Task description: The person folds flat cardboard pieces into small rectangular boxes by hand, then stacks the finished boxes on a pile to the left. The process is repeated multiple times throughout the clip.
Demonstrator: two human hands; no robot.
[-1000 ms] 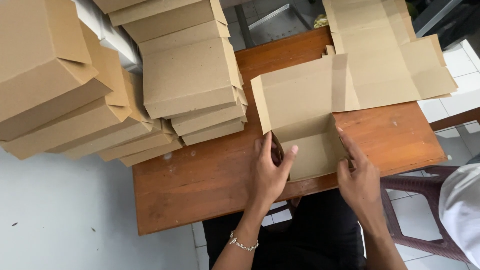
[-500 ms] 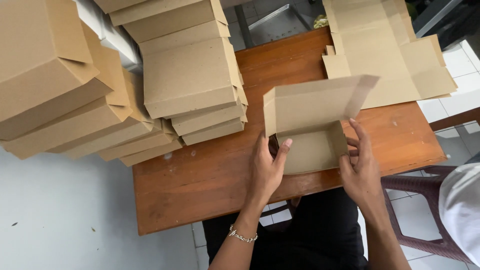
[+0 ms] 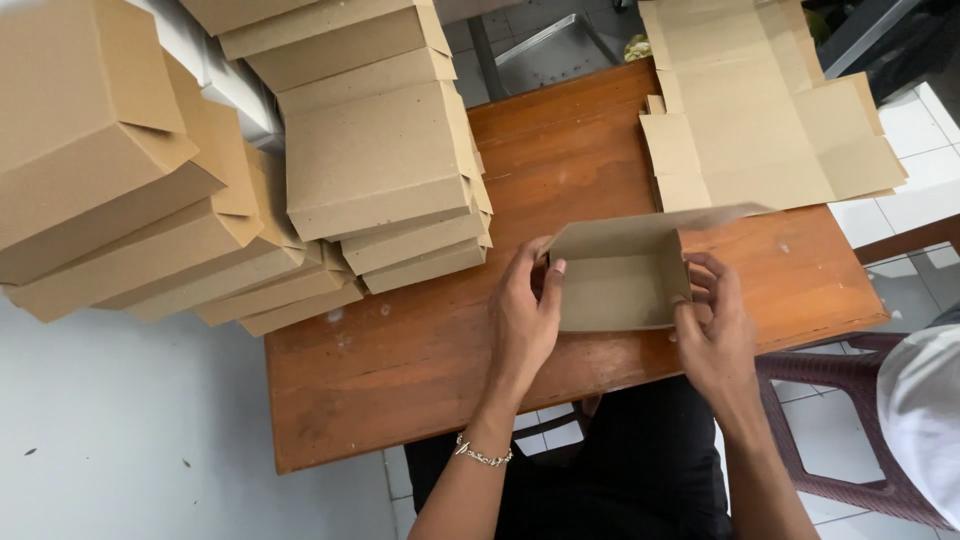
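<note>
A brown cardboard box (image 3: 620,280), half folded, rests on the wooden table (image 3: 420,350) in front of me. My left hand (image 3: 525,315) grips its left side wall, thumb along the edge. My right hand (image 3: 715,330) holds the right side wall, fingers curled on the cardboard. The back panel stands upright and its lid flap leans toward the right.
A stack of flat unfolded cardboard blanks (image 3: 760,110) lies at the table's far right. Piles of finished boxes (image 3: 385,160) stand at the far left, with more stacked boxes (image 3: 110,170) beyond the table edge. A maroon plastic chair (image 3: 850,430) and someone's white sleeve (image 3: 925,420) are at right.
The box's large back panel and lid have been folded up from lying flat to standing, and both hands have moved in tight against the side walls.
</note>
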